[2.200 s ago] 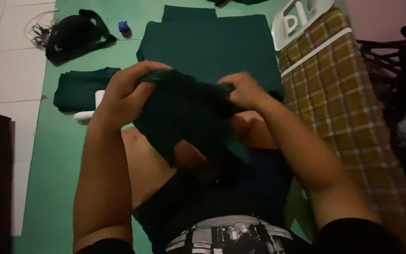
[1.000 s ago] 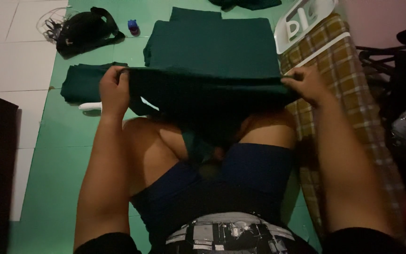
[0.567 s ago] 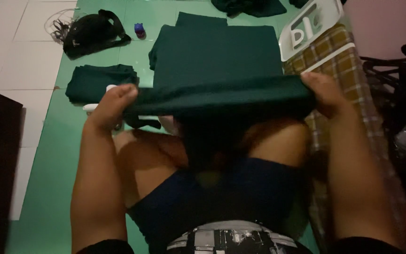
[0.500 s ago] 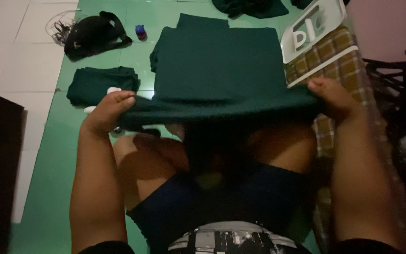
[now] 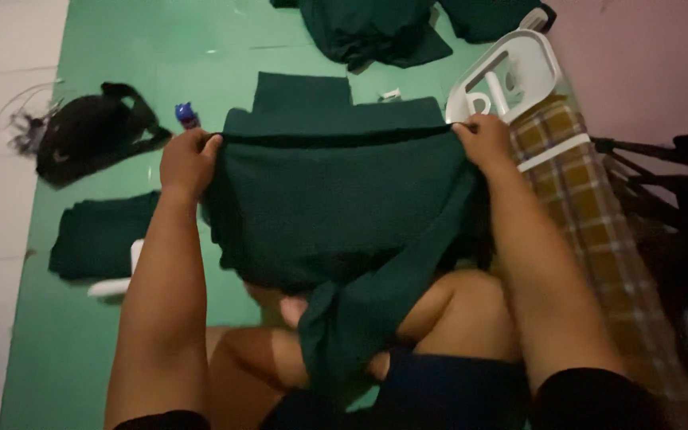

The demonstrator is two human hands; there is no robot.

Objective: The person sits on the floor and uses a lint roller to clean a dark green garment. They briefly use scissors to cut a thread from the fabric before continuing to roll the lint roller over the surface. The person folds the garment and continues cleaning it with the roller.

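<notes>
I hold a dark green garment (image 5: 328,207) stretched flat between both hands, out over the floor in front of my crossed legs. My left hand (image 5: 187,162) grips its far left corner and my right hand (image 5: 483,140) grips its far right corner. A loose part of the cloth hangs down over my knee (image 5: 352,334). Under its far edge lies a spread dark green cloth (image 5: 300,99) on the green mat (image 5: 129,48).
A folded dark green piece (image 5: 101,235) lies left of my arm, with a white object (image 5: 117,279) beside it. A black bag (image 5: 89,139) and a small blue item (image 5: 186,115) lie far left. More green cloth (image 5: 376,28) is piled ahead. A white iron rest (image 5: 507,76) and plaid ironing board (image 5: 591,207) stand at right.
Both hands have pushed the stretched garment forward, away from my lap and onto the spread cloth. The view has tilted to follow it.
</notes>
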